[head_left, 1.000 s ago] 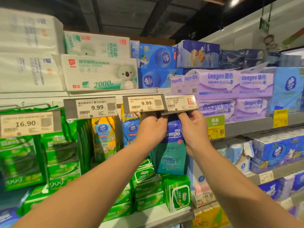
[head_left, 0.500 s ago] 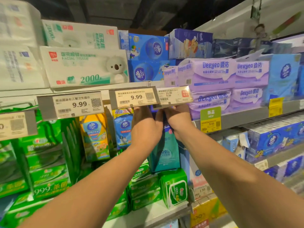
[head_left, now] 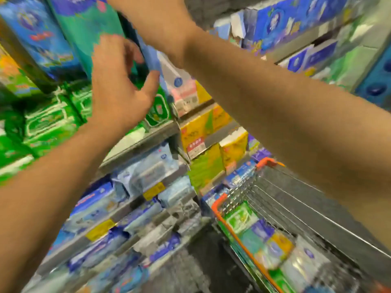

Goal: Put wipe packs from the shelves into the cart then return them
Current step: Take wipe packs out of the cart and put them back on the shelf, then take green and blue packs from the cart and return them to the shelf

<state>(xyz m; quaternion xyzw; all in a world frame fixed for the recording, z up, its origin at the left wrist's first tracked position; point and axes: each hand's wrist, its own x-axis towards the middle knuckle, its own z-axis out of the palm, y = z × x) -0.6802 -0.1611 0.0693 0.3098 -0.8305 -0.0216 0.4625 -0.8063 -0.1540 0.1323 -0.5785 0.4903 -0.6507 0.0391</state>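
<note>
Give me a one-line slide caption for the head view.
Both hands reach up to the teal wipe pack on the shelf, left hand open beside it, while the cart below holds several packs.

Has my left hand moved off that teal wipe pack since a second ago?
Yes. The left hand has dropped from the top of the teal wipe pack to its lower edge, fingers spread open, above the green packs.

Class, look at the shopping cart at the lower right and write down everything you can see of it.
The wire shopping cart with orange trim stands at lower right, beside the shelves. Its basket is grey metal mesh with orange plastic corners and rim edging. Inside lie several blurred packs, green, blue and yellow. The right forearm crosses above it; neither hand touches it.
</note>
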